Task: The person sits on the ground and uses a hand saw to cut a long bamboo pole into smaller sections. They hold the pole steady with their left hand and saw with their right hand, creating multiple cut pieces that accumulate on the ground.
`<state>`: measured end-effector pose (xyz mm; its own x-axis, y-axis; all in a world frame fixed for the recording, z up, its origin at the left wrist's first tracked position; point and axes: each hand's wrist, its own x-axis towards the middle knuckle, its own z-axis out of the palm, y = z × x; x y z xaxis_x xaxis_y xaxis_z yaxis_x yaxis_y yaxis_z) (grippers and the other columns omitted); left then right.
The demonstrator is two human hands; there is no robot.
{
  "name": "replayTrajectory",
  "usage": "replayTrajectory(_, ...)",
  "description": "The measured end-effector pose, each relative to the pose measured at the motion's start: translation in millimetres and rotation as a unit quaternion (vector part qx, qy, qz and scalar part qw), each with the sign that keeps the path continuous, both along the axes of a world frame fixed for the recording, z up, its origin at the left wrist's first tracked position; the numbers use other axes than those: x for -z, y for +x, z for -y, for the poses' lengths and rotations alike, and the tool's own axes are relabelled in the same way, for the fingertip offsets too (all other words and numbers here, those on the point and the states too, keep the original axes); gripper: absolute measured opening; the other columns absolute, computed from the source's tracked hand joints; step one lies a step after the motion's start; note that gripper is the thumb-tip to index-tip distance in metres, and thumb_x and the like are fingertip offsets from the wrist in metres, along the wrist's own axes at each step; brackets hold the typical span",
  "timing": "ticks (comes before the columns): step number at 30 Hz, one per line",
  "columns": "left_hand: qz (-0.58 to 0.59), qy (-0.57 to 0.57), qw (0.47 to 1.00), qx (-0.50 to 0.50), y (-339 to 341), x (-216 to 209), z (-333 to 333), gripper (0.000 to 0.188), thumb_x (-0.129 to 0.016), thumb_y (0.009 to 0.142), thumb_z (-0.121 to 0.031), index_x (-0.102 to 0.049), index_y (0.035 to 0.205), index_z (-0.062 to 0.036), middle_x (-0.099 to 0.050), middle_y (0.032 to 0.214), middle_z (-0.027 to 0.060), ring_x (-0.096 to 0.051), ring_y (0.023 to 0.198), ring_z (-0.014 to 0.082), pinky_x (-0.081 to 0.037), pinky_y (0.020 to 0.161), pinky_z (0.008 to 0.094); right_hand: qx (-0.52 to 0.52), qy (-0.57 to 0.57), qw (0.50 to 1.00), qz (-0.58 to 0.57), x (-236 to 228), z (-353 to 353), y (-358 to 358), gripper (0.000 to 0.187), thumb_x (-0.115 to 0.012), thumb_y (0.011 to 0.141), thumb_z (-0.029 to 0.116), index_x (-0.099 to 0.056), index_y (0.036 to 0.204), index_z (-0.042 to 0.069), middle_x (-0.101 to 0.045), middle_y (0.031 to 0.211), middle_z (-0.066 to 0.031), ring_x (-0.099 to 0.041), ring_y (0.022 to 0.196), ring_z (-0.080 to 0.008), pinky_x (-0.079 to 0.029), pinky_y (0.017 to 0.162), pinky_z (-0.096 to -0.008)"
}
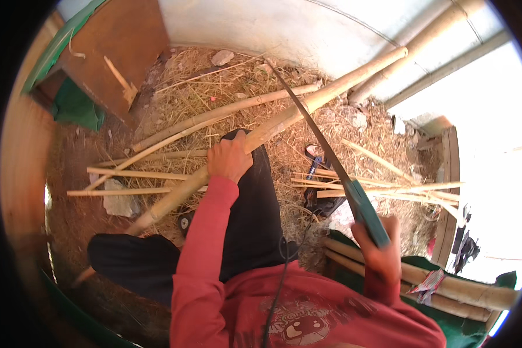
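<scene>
A thick bamboo pole [272,129] slants from the lower left up to the far right and lies across my bent leg. My left hand [229,158] is closed round the pole over the knee. In my right hand [383,249] is the green handle of a handsaw [325,142]. Its long dark blade reaches up and left across the pole, to the right of my left hand. Whether the teeth touch the bamboo, I cannot tell. My right fingers are partly hidden by the handle.
Thinner bamboo poles [226,108] and split bamboo strips [388,188] lie on the straw-strewn ground. A brown wooden box [113,43] stands at the upper left. Stones [122,200] lie about. A bamboo bench [464,290] is at the lower right. A dark cord hangs before my shirt.
</scene>
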<state>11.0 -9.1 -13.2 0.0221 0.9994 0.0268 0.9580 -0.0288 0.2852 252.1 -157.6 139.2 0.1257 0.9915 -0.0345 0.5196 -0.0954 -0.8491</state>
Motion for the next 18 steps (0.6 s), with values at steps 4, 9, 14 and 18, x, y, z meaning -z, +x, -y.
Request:
replayTrajectory(4,-0.002,0.031,0.999,0.019,2.2,4.8,1.5,0.022,-0.065,0.08,-0.021,-0.063,0.1,-0.0122,-0.067,0.071,0.0176,-0.069,0.07,0.0387,-0.054,0.065,0.0505,0.096,-0.035,0.991,-0.081,26.5,-21.6,-5.5,0.015,-0.069,0.08,0.009,-0.06,0.075,-0.001,-0.05,0.057,0.001,-0.039,0.053,-0.0056,-0.034,0.05,-0.028)
replayTrajectory(9,-0.006,0.013,1.0,-0.005,-4.3,4.2,2.4,0.025,-0.065,0.079,-0.024,-0.064,0.102,-0.0124,-0.067,0.071,0.0179,-0.067,0.069,0.0392,-0.052,0.065,0.0509,-0.01,-0.023,1.0,-0.013,-2.6,12.2,1.0,0.013,-0.063,0.081,0.007,-0.07,0.088,-0.002,-0.058,0.057,-0.01,-0.053,0.053,-0.012,-0.04,0.051,-0.0311)
replayTrajectory(14,-0.002,0.051,0.998,0.027,4.1,2.6,3.8,0.021,-0.065,0.079,-0.021,-0.064,0.098,-0.0117,-0.067,0.07,0.0181,-0.068,0.07,0.0394,-0.053,0.064,0.0506,0.02,0.004,0.999,0.045,32.5,-7.4,0.7,0.02,-0.061,0.084,0.006,-0.072,0.099,-0.002,-0.051,0.055,-0.0071,-0.049,0.052,-0.0099,-0.038,0.048,-0.0286)
replayTrajectory(18,-0.005,0.044,0.999,0.002,-1.8,6.6,2.3,0.02,-0.065,0.079,-0.021,-0.065,0.096,-0.0105,-0.066,0.069,0.0191,-0.068,0.071,0.04,-0.053,0.065,0.0513,-0.028,0.001,1.0,-0.008,5.1,38.6,12.1,0.018,-0.058,0.083,0.004,-0.068,0.097,-0.003,-0.045,0.052,-0.0075,-0.042,0.047,-0.012,-0.037,0.047,-0.0301)
